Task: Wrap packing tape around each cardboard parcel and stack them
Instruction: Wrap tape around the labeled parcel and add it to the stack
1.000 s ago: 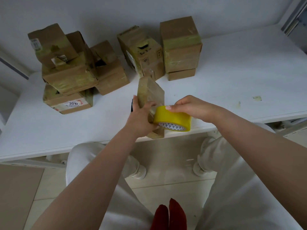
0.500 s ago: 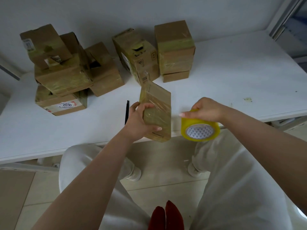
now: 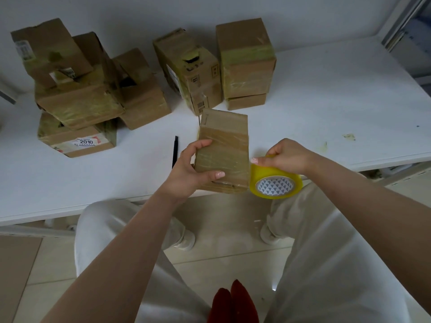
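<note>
My left hand (image 3: 186,171) grips a flat cardboard parcel (image 3: 224,148) by its left edge, thumb across the taped face. The parcel is held above the near edge of the white table (image 3: 326,101), its broad side turned up toward me. My right hand (image 3: 286,157) holds a yellow roll of packing tape (image 3: 275,183) just right of the parcel's lower corner, fingers curled over the roll's top. The roll's patterned core faces me.
Taped parcels are heaped at the back left (image 3: 77,99), one labelled 2010 (image 3: 77,141). Two more stacks stand at the back centre (image 3: 193,73) and to its right (image 3: 245,64). A thin black tool (image 3: 175,151) lies on the table left of my left hand.
The parcel has turned from edge-on to flat, broad face toward me. The tape roll has swung from the parcel's front round to its right side.
</note>
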